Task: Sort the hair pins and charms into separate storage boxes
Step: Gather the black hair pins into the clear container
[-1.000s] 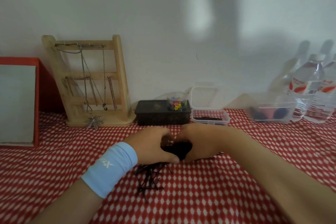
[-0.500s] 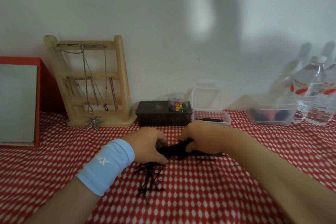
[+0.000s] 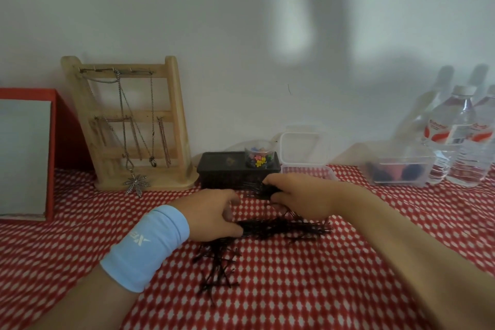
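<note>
A pile of black hair pins lies on the red checked cloth in the middle. My left hand, with a light blue wristband, rests on the pile's left end with curled fingers gripping pins. My right hand is lifted a little and grips a bunch of hair pins, carried toward the back. A clear open box stands behind it, its lid up against the wall. A small clear tub of coloured charms sits on a black box.
A wooden necklace stand with chains is at the back left, beside a red-framed board. At the back right are a clear container with dark items and two water bottles.
My hands have parted. The right hand has lifted a bunch of pins up and back toward the clear box, while the left hand has stayed on the pile.
</note>
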The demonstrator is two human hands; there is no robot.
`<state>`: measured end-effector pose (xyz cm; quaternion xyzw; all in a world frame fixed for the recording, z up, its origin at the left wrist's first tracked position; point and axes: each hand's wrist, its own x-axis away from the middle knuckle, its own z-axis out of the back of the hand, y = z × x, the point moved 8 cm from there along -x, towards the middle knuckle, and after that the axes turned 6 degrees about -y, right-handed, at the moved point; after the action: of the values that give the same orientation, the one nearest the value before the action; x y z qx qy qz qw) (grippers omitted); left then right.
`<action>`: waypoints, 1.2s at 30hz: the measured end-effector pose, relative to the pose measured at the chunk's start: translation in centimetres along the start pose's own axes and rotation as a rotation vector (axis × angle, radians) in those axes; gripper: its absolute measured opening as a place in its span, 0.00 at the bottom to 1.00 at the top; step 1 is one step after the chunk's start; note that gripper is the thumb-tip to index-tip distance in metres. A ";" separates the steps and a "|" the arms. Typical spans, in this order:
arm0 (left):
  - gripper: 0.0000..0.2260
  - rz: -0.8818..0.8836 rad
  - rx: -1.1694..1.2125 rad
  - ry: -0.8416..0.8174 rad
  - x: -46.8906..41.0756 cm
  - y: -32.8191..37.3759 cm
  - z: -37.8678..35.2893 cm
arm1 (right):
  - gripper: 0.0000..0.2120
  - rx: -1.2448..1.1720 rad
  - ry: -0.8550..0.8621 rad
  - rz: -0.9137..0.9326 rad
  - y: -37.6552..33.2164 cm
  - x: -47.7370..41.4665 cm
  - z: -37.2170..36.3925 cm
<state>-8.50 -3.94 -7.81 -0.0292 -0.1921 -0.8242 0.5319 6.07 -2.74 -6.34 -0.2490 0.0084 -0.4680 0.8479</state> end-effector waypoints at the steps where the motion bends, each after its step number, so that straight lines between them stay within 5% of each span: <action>1: 0.20 -0.020 0.036 0.064 0.0 0.4 0.5 | 0.07 -0.035 -0.001 0.003 -0.1 0.0 -0.1; 5: 0.11 -0.101 0.250 0.339 0.2 0.9 2.5 | 0.08 -0.252 -0.018 -0.021 0.1 -0.1 -0.6; 10: 0.06 -0.119 0.347 0.449 0.7 1.0 3.4 | 0.10 -0.606 -0.085 0.027 -0.1 -0.2 -1.4; 17: 0.05 -0.112 0.476 0.430 0.3 0.3 2.9 | 0.13 -0.581 -0.046 0.034 0.7 0.0 -1.0; 25: 0.07 -0.075 0.229 0.054 0.0 0.2 0.4 | 0.12 -0.588 -0.012 -0.004 2.2 -0.3 -0.3; 36: 0.06 -0.136 0.471 0.444 0.4 1.4 2.6 | 0.13 -0.494 -0.068 0.072 0.8 -0.2 -1.2</action>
<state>-7.86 -3.85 -4.93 0.2878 -0.2583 -0.7769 0.4968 6.26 -2.73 -7.81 -0.4636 0.1028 -0.4126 0.7773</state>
